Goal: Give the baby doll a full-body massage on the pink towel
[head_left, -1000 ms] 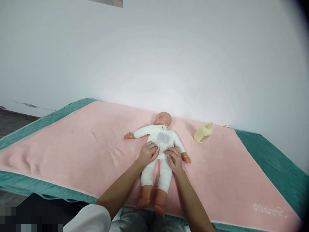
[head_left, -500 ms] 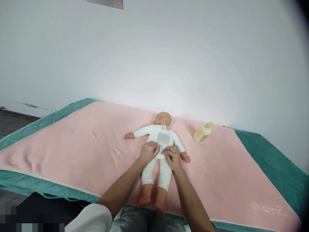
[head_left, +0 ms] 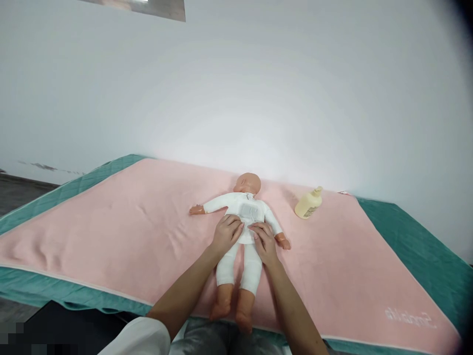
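Observation:
A baby doll [head_left: 244,236] in a white suit lies on a pink blanket [head_left: 121,222], its head toward the wall and its feet toward me. On its back or chest, I cannot tell which, is a grey rectangular panel [head_left: 250,211]. My left hand [head_left: 228,232] rests on the left side of the doll's waist, fingers curled together. On the right side of the waist lies my right hand [head_left: 264,240], its fingers bent and slightly apart on the cloth. Whether the fingertips pinch any fabric is too small to tell.
A yellow pump bottle [head_left: 309,203] lies tilted on the blanket to the right of the doll. Green padding [head_left: 414,236] shows around the blanket's edges. Behind stands a white wall [head_left: 236,88]. Something black [head_left: 74,325] is at the lower left.
The view has tilted slightly upward. My right hand's fingers have shifted a little on the doll; my left hand stays nearly in place.

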`<action>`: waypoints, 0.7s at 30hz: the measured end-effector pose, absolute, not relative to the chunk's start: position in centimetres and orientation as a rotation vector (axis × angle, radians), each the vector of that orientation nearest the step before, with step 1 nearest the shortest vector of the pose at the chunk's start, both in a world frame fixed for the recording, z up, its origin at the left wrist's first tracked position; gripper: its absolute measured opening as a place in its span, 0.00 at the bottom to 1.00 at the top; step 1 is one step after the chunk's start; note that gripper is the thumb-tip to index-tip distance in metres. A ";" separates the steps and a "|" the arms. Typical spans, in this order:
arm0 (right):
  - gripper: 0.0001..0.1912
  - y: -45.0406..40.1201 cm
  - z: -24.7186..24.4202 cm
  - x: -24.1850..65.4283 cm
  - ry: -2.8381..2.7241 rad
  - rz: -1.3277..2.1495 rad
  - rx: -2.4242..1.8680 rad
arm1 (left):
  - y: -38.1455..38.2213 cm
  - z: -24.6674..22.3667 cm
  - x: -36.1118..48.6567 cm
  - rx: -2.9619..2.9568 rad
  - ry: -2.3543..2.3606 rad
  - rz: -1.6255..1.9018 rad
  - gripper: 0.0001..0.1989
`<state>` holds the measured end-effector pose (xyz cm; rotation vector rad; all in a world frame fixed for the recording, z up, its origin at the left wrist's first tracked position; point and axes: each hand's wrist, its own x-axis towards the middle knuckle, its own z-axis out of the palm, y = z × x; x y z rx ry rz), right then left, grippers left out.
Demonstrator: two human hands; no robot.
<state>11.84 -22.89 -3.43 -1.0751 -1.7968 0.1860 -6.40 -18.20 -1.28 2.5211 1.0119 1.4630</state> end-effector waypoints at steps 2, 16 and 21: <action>0.16 -22.9 -3.4 11.8 -1.803 0.191 -1.086 | -18.1 -1.4 -6.4 2.521 1.005 1.427 0.08; 0.17 -22.5 -3.0 11.5 -1.775 0.291 -1.206 | -17.6 -1.3 -5.9 2.509 1.106 1.187 0.12; 0.17 -22.6 -3.0 11.4 -1.788 0.270 -1.215 | -17.6 -1.5 -6.0 2.518 1.098 1.182 0.10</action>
